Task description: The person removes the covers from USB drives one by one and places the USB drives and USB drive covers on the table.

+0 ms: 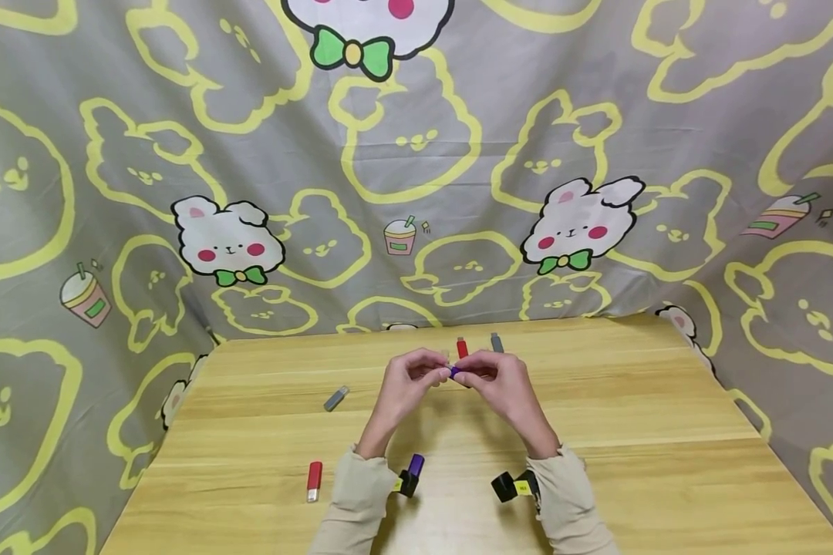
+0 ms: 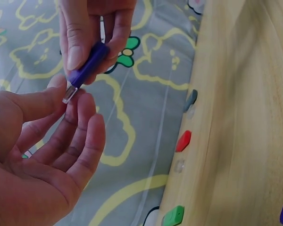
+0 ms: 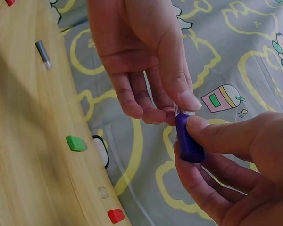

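Observation:
Both hands meet over the back of the table, around a small purple USB flash drive (image 3: pixel 188 141). Thumb and fingers of my right hand (image 1: pixel 498 379) pinch its purple body. On the other side, the thumb and fingertips of my left hand (image 1: pixel 411 383) pinch the clear cap (image 2: pixel 70 94) at the drive's end. The left hand's other fingers are loosely bent and hold nothing. Fingertips cover part of the cap, so I cannot tell how far it sits on the drive. A second purple flash drive (image 1: pixel 416 465) lies on the table near the left wrist.
On the wooden table (image 1: pixel 666 478) lie a red flash drive (image 1: pixel 315 482) and a grey one (image 1: pixel 336 398) at left. Along the back edge are another red drive (image 1: pixel 462 348), another grey one (image 1: pixel 497 343), a green one (image 3: pixel 76 143) and a loose clear piece (image 2: pixel 179 165). A patterned curtain (image 1: pixel 458 285) hangs behind.

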A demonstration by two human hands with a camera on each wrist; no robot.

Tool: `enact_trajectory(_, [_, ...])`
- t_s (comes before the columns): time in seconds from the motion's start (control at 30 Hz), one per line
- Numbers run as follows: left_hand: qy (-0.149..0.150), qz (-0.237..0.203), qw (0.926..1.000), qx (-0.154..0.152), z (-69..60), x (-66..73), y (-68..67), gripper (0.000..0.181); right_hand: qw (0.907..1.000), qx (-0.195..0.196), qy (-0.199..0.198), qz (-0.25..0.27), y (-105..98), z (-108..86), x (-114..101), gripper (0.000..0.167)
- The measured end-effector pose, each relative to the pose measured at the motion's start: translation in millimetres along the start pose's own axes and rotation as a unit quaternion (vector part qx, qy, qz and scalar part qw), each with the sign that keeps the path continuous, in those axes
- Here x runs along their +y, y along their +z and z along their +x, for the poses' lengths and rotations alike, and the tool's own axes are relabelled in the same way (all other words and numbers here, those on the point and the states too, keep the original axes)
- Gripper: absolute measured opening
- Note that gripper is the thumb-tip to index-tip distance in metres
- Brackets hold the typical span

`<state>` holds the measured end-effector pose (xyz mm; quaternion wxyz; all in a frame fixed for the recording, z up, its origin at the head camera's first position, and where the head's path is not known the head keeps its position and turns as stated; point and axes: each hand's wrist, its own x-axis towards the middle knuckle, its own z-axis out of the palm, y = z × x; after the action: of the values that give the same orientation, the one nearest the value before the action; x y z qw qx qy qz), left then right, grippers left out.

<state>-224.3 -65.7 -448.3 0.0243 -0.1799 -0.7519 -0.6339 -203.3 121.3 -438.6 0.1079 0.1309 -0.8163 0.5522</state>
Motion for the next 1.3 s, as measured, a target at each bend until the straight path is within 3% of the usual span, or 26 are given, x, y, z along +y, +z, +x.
enact_trajectory(0.77, [-0.029, -0.026, 0.9992, -0.005, -0.7, 1.1, -5.4, 0.010, 0.9996, -0.028, -0.002, -0.012, -4.5, -1.4, -4.6, 0.009])
enact_trajectory(1.03, [-0.024, -0.038, 0.9978, 0.049, -0.5, -1.5, -23.3, 0.006, 0.9993, -0.011, 0.030, -0.020, -21.8, -3.2, 2.6, 0.009])
enact_trajectory(1.3, [-0.036, -0.014, 0.9992, 0.010, 1.1, -3.7, -19.9, 0.009, 0.9984, -0.030, 0.042, -0.022, -25.8, -0.3, 9.8, 0.013])
